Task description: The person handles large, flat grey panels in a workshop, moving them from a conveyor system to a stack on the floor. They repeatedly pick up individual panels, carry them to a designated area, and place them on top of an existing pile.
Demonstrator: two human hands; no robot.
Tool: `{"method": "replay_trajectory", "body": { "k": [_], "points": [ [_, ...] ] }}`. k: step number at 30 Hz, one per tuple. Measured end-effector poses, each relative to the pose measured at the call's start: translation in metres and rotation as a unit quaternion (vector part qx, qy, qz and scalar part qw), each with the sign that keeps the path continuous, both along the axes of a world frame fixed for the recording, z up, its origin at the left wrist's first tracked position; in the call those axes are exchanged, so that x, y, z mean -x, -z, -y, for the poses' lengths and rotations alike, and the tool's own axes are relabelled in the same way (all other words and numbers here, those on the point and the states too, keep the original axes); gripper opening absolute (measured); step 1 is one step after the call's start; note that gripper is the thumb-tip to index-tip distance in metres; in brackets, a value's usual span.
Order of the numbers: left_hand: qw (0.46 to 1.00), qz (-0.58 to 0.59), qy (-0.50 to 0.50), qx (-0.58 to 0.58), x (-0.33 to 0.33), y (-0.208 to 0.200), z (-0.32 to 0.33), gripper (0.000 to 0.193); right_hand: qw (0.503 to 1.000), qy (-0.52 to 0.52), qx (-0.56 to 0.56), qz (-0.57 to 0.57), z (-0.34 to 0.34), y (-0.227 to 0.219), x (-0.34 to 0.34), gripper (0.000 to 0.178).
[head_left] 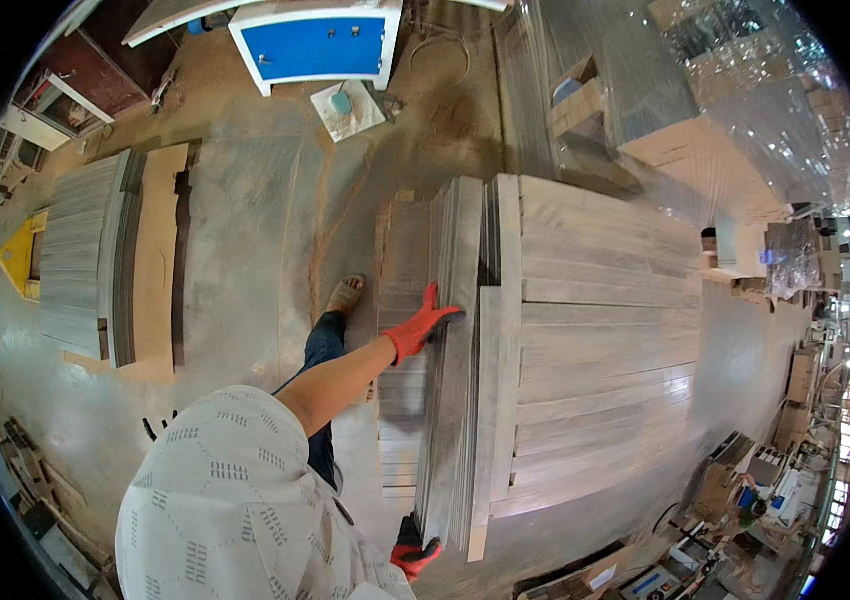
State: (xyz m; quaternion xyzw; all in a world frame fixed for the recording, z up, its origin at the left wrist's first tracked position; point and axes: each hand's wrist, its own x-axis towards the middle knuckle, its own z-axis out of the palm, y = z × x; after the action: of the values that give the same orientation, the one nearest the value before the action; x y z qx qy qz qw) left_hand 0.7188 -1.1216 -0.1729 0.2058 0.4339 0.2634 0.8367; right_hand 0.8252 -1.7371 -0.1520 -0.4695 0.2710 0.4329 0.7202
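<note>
A tight bundle of long, thin grey planks (456,260) lies along the near side of a broad stack of grey planks (605,350). My left hand (421,327), in a red glove with dark fingertips, rests against the bundle's side. Its thumb and forefinger are stretched apart; the other fingers are partly hidden. At the bundle's lower end, my right hand (413,552) wears a matching red and black glove and is closed about the corner, with part of it out of sight. A loose narrow plank (486,400) lies between bundle and stack.
Another plank stack (75,255) stands at left on cardboard, beside a yellow pallet jack (18,258). Film-wrapped goods (635,90) fill the upper right. A blue-fronted cabinet (315,48) stands at the top, a white board (347,110) before it. Cluttered benches (745,490) are lower right.
</note>
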Motion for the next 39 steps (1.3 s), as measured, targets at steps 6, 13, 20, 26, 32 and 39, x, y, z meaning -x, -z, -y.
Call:
{"method": "replay_trajectory", "body": {
  "k": [6,13,20,26,32,39],
  "points": [
    [0.94,0.212,-0.243,0.115,0.031,0.04,0.025,0.077,0.755,-0.349,0.213,0.513,-0.052,-0.13,0.008,0.101],
    [0.889,0.283,-0.36,-0.005,0.118,-0.147,-0.031,0.06,0.689,-0.389,0.235,0.565,-0.141,-0.185,-0.003,0.106],
    [0.838,0.293,-0.446,-0.114,0.224,-0.21,-0.098,0.061,0.679,-0.43,0.053,0.593,-0.298,-0.232,0.007,0.113],
    [0.786,0.29,-0.52,-0.165,0.33,-0.246,-0.168,0.062,0.532,-0.466,-0.053,0.705,-0.447,-0.282,0.067,0.118],
    [0.746,0.281,-0.576,-0.182,0.437,-0.272,-0.274,0.063,0.613,-0.477,-0.118,0.618,-0.593,-0.266,0.135,0.134],
    [0.735,0.195,-0.623,-0.183,0.552,-0.249,-0.372,0.043,0.788,-0.477,-0.175,0.348,-0.72,-0.229,0.196,0.083]
  ]
}}
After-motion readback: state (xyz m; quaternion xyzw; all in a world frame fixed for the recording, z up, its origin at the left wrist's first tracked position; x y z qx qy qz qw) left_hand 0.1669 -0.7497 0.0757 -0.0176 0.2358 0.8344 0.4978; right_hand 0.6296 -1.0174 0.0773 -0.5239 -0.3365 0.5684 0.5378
